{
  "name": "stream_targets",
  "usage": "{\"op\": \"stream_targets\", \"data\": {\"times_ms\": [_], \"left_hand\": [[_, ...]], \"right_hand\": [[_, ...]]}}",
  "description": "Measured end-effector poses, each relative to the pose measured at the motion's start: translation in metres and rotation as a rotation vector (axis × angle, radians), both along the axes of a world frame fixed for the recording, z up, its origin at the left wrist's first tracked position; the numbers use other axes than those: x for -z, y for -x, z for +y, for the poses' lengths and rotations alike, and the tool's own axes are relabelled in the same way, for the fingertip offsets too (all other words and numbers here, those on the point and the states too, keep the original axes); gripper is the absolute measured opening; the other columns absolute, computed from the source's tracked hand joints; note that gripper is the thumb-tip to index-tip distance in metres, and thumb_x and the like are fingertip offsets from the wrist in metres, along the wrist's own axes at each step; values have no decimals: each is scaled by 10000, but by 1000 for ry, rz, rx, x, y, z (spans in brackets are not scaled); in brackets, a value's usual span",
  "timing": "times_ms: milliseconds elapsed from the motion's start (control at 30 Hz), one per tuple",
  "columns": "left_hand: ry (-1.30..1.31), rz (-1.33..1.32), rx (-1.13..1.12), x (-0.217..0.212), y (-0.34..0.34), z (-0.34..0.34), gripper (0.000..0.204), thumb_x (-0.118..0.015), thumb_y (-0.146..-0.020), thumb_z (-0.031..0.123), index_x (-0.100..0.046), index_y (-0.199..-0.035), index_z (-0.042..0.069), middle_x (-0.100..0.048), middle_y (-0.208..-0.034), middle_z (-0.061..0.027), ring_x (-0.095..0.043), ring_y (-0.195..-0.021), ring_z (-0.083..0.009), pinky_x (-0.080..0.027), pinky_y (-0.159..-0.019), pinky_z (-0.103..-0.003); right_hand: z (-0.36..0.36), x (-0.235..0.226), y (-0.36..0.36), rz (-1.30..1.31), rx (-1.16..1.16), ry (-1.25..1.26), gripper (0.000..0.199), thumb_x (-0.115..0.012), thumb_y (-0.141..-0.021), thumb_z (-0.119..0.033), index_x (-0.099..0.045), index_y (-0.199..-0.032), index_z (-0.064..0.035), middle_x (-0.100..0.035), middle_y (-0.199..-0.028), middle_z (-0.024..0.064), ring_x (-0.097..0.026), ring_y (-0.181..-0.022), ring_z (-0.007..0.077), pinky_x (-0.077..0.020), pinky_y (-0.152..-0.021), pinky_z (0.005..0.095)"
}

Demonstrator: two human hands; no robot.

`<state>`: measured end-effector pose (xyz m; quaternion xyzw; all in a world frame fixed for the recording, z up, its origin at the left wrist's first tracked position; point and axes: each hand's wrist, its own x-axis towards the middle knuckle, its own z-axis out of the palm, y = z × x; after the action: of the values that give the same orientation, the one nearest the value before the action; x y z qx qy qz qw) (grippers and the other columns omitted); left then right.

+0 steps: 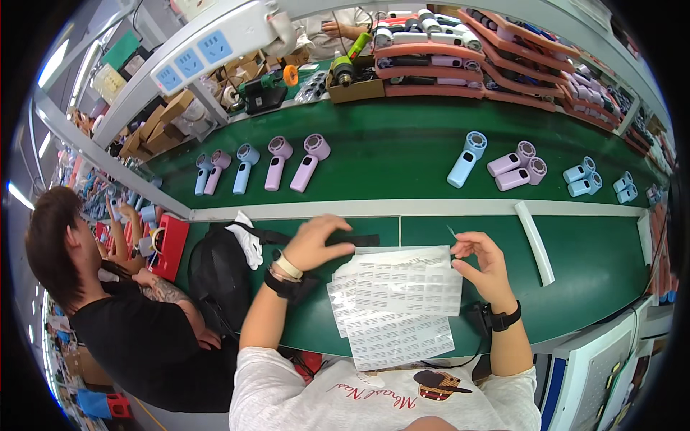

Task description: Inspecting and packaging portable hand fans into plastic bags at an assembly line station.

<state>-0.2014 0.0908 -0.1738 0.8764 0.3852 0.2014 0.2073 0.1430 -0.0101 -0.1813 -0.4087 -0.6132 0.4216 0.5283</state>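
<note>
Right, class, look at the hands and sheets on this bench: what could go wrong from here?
The printed sheets overlap unevenly, so a brush from the right hand might spread them. The lowest sheet reaches close to the bench's near edge, by the shirt, and could get creased or nudged off. The bag's black strap lies beside the left hand and might snag it.
</note>
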Motion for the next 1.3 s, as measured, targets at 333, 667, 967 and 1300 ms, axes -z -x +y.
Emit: {"op": "stream_targets", "data": {"times_ms": [333,667,967,1300], "left_hand": [[-71,315,-873,33,69,174,650,-620,-726,649,-619,-1139,148,-407,-1358,-228,-369,-1266,-416,-355,-1006,-449],[1,329,-831,43,-14,190,756,-668,-651,622,-561,-1229,146,-353,-1358,-187,-389,-1237,-394,-317,-995,-557],[689,-887,-272,-10,-61,120,626,-604,-763,343,-455,-1274,15,-567,-1145,-189,-563,-1056,-311,-481,-878,-401],[541,-1720,550,-114,-105,-44,533,-567,-812,455,-484,-1246,156,-349,-1431,-125,-457,-1227,-344,-469,-873,-557]], "right_hand": [[-2,-6,2,-50,146,-64,404,-647,-779,22,-547,-1167,-29,-613,-946,47,-567,-821,110,-431,-778,249],[-4,-6,-3,-45,106,-28,359,-640,-809,-48,-567,-1160,-58,-630,-914,19,-566,-768,100,-422,-746,245],[6,-36,3,256,-9,-15,422,-632,-823,20,-501,-1222,-25,-624,-904,55,-582,-815,104,-448,-751,226],[9,-110,82,636,-258,67,540,-667,-786,42,-448,-1275,-21,-620,-838,59,-595,-776,109,-470,-715,232]]}}
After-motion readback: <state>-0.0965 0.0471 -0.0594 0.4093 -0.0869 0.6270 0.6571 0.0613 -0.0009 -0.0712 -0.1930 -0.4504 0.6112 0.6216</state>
